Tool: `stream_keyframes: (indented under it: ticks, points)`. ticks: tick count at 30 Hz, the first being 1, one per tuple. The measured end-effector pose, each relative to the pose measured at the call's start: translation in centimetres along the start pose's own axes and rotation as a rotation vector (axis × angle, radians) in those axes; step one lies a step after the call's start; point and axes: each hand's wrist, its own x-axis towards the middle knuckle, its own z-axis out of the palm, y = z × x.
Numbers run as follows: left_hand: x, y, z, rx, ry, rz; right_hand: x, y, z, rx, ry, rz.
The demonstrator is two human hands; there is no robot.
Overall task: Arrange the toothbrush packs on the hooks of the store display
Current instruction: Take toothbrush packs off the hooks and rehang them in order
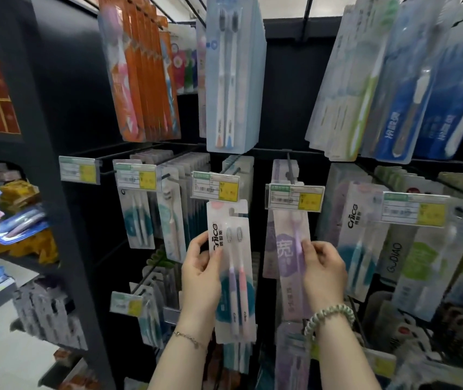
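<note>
L hand (200, 274): fingers curled round left edge of twin-brush pack (231, 266), thumb on front.
Twin-brush pack: upright, top just under yellow price tag (215, 185); can't tell if it's on a hook.
R hand (323, 270): fingers pinch purple pack (292, 249) at mid-height.
Purple pack: hangs below 2nd price tag (295, 197), just right of twin-brush pack.

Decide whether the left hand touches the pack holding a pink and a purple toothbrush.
Touching. The head view shows the left hand gripping the pack at its left edge, thumb across its front.
</note>
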Motion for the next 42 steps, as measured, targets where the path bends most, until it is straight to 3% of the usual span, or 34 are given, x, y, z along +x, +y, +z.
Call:
stream_keyframes:
  ticks: [5,10,21,34,42]
  points:
    - [0.5,-0.2,-0.3,0.007,-0.012,-0.011,-0.5,0.1,0.8,-0.016,0.015,0.035]
    - [1.3,-0.1,-1.0,0.014,-0.008,-0.022,-1.9,0.4,1.8,-0.041,0.163,-0.061]
    - [4.0,0.5,-5.5,-0.030,0.086,-0.017,-4.5,-0.9,6.7,-0.085,-0.151,-0.222]
    - [9.1,2.6,-13.1,0.056,0.162,0.019,-6.6,-3.1,15.5,-0.033,-0.250,-0.239]
    - [12.8,3.6,-16.4,0.081,0.186,0.070,-6.4,-3.8,20.4,0.007,-0.220,-0.194]
